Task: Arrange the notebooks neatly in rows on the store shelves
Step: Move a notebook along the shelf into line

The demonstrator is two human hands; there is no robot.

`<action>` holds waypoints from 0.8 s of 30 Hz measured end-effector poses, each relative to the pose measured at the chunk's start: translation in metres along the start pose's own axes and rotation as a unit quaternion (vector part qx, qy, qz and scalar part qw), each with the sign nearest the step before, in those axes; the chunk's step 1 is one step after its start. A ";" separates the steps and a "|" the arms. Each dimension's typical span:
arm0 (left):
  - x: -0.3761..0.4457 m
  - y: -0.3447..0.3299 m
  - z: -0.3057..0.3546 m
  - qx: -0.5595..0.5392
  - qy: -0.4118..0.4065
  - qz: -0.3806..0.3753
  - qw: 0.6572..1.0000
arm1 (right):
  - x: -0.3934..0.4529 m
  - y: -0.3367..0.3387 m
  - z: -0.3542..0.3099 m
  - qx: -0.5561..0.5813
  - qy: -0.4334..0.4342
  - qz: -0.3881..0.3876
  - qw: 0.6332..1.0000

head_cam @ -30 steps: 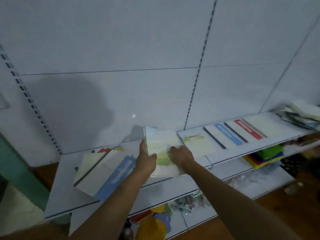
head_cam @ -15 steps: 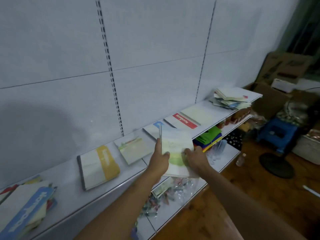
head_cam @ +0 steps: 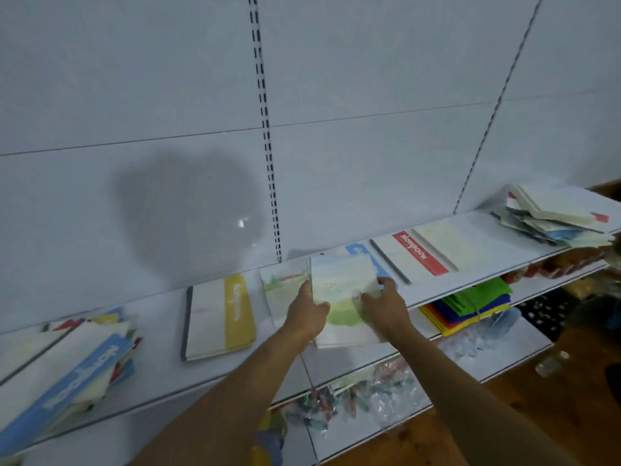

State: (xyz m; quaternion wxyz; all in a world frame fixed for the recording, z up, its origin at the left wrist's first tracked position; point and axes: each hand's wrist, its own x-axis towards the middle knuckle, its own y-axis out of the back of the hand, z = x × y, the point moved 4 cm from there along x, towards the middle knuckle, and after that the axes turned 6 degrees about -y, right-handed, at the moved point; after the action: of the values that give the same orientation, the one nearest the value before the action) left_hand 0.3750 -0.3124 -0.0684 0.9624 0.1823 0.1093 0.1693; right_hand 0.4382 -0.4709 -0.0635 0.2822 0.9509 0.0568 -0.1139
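Observation:
Both hands hold a pale notebook with a green landscape cover [head_cam: 341, 290] above the white shelf [head_cam: 161, 317]. My left hand [head_cam: 307, 312] grips its left edge and my right hand [head_cam: 383, 306] its right edge. Under it lies a similar green notebook [head_cam: 280, 290]. A row runs along the shelf: a yellow-striped notebook [head_cam: 218, 317], a blue-striped one [head_cam: 361, 250] partly hidden, a red-striped one [head_cam: 415, 253] and a cream one [head_cam: 440, 242].
A loose pile with a blue-striped notebook [head_cam: 64, 371] on top sits at the shelf's left end. Another untidy stack [head_cam: 554, 216] lies at the far right. Coloured folders [head_cam: 470, 304] and plastic-wrapped goods [head_cam: 353, 395] fill the lower shelves.
The view has swung back left and closer to the shelf. The held notebook has come from out in front of the shelf edge to above the row, over the green notebook.

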 end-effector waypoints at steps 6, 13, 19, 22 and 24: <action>0.051 0.048 -0.038 0.064 0.040 0.055 0.996 | 0.052 -0.070 -0.034 -0.127 0.063 -0.089 0.986; 0.094 0.068 -0.077 0.140 0.081 0.086 0.983 | 0.095 -0.122 -0.044 -0.182 0.083 -0.127 0.971; 0.101 0.059 -0.083 0.197 0.120 0.119 0.966 | 0.115 -0.144 -0.040 -0.210 0.110 -0.141 0.961; 0.095 0.058 -0.080 0.196 0.149 0.124 0.961 | 0.119 -0.150 -0.045 -0.281 0.091 -0.141 0.945; 0.089 0.063 -0.075 0.177 0.145 0.135 0.964 | 0.117 -0.154 -0.055 -0.329 0.101 -0.120 0.931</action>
State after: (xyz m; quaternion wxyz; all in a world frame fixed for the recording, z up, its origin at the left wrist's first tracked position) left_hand 0.4183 -0.2007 -0.1257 0.8567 0.3365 0.2504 0.3001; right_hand 0.5345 -0.3066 -0.1285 0.5565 0.7971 0.2331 -0.0255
